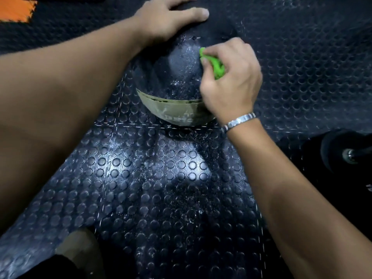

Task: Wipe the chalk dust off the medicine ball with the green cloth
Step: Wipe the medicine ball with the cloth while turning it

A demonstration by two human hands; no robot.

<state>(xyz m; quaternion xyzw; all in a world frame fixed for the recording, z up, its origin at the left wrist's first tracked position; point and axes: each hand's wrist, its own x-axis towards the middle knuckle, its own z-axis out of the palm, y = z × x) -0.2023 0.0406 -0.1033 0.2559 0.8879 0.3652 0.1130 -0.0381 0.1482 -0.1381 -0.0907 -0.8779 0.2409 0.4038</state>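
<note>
A black medicine ball point(177, 77) with a tan lower panel sits on the studded rubber floor, speckled with white chalk dust. My left hand point(163, 19) rests flat on the ball's far top, fingers spread. My right hand point(231, 77) grips a bunched green cloth point(216, 64) and presses it against the ball's right side. Most of the cloth is hidden inside the fist.
Black studded floor mat point(171, 188) carries scattered chalk dust in front of the ball. An orange foam tile point(16, 9) lies at the far left corner. A dark dumbbell point(346, 152) sits at the right edge. My knee point(80, 250) shows at the bottom left.
</note>
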